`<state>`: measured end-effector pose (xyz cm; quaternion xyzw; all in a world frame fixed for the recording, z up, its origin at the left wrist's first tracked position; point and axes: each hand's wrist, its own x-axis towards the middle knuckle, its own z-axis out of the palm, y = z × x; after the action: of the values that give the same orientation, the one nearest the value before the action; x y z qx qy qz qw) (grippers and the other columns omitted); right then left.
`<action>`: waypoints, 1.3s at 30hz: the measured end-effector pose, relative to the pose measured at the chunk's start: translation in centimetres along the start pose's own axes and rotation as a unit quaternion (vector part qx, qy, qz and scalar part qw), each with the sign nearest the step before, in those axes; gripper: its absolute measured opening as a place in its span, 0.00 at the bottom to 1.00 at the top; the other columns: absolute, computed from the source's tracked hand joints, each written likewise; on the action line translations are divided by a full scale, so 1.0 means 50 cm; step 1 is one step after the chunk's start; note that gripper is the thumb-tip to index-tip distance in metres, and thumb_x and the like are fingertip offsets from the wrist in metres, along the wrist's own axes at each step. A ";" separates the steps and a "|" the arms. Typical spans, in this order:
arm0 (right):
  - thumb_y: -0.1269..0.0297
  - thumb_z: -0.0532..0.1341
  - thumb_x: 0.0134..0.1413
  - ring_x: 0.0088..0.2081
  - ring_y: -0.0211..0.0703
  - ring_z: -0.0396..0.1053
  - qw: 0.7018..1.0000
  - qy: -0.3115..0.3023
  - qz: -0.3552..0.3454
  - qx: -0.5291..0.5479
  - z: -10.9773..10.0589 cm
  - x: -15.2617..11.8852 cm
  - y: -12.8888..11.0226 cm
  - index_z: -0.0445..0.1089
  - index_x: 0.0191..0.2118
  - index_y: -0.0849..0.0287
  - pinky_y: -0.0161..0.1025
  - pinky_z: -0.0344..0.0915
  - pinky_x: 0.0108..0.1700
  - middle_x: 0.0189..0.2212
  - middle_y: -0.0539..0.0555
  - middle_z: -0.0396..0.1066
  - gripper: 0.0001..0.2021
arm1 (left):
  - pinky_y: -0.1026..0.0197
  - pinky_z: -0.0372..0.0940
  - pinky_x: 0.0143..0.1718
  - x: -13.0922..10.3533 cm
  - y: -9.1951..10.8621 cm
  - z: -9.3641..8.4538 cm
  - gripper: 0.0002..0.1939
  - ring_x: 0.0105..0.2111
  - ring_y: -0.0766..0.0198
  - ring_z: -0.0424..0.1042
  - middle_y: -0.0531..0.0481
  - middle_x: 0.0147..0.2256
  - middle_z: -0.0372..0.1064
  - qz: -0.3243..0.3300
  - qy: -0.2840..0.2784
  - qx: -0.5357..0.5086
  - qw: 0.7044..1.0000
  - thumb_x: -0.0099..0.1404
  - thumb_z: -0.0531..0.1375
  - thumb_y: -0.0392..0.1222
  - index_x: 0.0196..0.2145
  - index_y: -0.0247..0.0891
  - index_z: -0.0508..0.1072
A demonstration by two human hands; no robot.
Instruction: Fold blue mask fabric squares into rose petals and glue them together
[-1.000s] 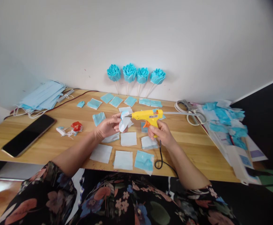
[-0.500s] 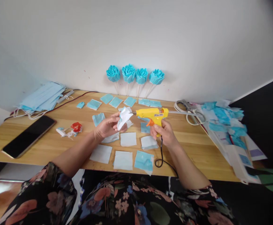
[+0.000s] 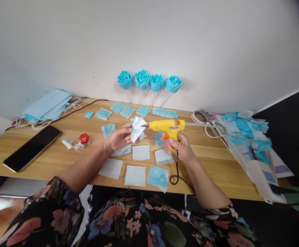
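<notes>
At frame centre, a crumpled white-and-blue fabric piece [image 3: 137,127] is pinched in the left hand [image 3: 118,139]. Its edge is met by the metal nozzle of a yellow plastic glue gun [image 3: 167,126], gripped by the right hand [image 3: 180,148]. Flat cloth squares [image 3: 140,152] lie below on the wooden table [image 3: 216,161].

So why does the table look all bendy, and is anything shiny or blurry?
In the head view the wide lens curves the table edge and darkens the corners; soft daylight gives only faint shadows; the phone screen shows a dull sheen; the left hand with its folded piece and the right hand with the glue gun look fairly sharp; the floral sleeves blur slightly.
</notes>
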<state>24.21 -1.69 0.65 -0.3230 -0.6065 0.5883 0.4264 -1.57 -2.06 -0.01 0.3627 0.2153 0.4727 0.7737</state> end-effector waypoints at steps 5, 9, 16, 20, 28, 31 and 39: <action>0.50 0.65 0.56 0.16 0.34 0.62 1.000 -0.006 0.006 -0.014 0.002 0.002 0.009 0.64 0.25 0.57 0.36 0.59 0.22 0.16 0.46 0.66 0.18 | 0.61 0.59 0.26 -0.001 0.000 0.000 0.10 0.15 0.71 0.51 0.61 0.13 0.49 -0.008 -0.023 -0.002 1.000 0.56 0.66 0.44 0.29 0.37 0.70; 0.50 0.65 0.56 0.16 0.35 0.62 1.000 -0.014 0.013 -0.015 0.003 0.003 0.016 0.64 0.25 0.56 0.36 0.59 0.22 0.16 0.46 0.67 0.18 | 0.60 0.59 0.26 -0.001 0.002 0.003 0.12 0.15 0.70 0.52 0.60 0.12 0.48 -0.018 -0.025 -0.010 0.999 0.54 0.67 0.44 0.26 0.37 0.69; 0.47 0.66 0.54 0.16 0.35 0.61 1.000 0.017 0.014 -0.016 0.002 0.004 0.005 0.63 0.26 0.56 0.36 0.59 0.22 0.15 0.45 0.65 0.19 | 0.61 0.59 0.26 -0.002 0.002 0.003 0.10 0.15 0.70 0.52 0.61 0.13 0.48 -0.015 -0.024 -0.007 1.000 0.55 0.66 0.43 0.26 0.37 0.68; 0.46 0.67 0.52 0.15 0.34 0.60 0.999 0.034 0.007 0.008 -0.001 0.004 -0.003 0.63 0.24 0.56 0.36 0.58 0.20 0.15 0.45 0.64 0.21 | 0.62 0.58 0.25 -0.001 0.000 0.000 0.09 0.15 0.71 0.51 0.61 0.12 0.48 -0.012 -0.020 -0.004 1.000 0.55 0.66 0.43 0.28 0.37 0.70; 0.49 0.66 0.55 0.15 0.35 0.61 1.000 -0.005 0.010 -0.005 0.005 0.002 0.004 0.64 0.25 0.56 0.36 0.59 0.21 0.15 0.45 0.65 0.18 | 0.61 0.60 0.26 0.004 -0.004 -0.009 0.09 0.15 0.71 0.51 0.61 0.13 0.49 -0.012 -0.014 -0.003 1.000 0.56 0.65 0.42 0.33 0.36 0.72; 0.49 0.66 0.55 0.16 0.35 0.61 1.000 -0.003 0.023 -0.016 0.007 0.003 0.006 0.62 0.26 0.56 0.36 0.60 0.22 0.15 0.45 0.66 0.19 | 0.61 0.60 0.26 0.003 -0.004 -0.007 0.09 0.15 0.71 0.51 0.61 0.13 0.49 -0.015 -0.022 -0.005 1.000 0.56 0.65 0.42 0.33 0.36 0.72; 0.49 0.66 0.55 0.16 0.34 0.61 1.000 -0.012 0.027 -0.012 0.007 0.004 0.009 0.62 0.26 0.57 0.35 0.58 0.22 0.15 0.44 0.66 0.19 | 0.61 0.59 0.26 -0.002 -0.002 0.000 0.09 0.15 0.70 0.51 0.61 0.12 0.49 -0.017 -0.043 -0.011 0.999 0.57 0.65 0.44 0.32 0.37 0.72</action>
<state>23.79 -1.63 0.24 -0.3372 -0.6098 0.5957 0.3995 -1.54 -2.18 -0.09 0.3707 0.1828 0.4454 0.7942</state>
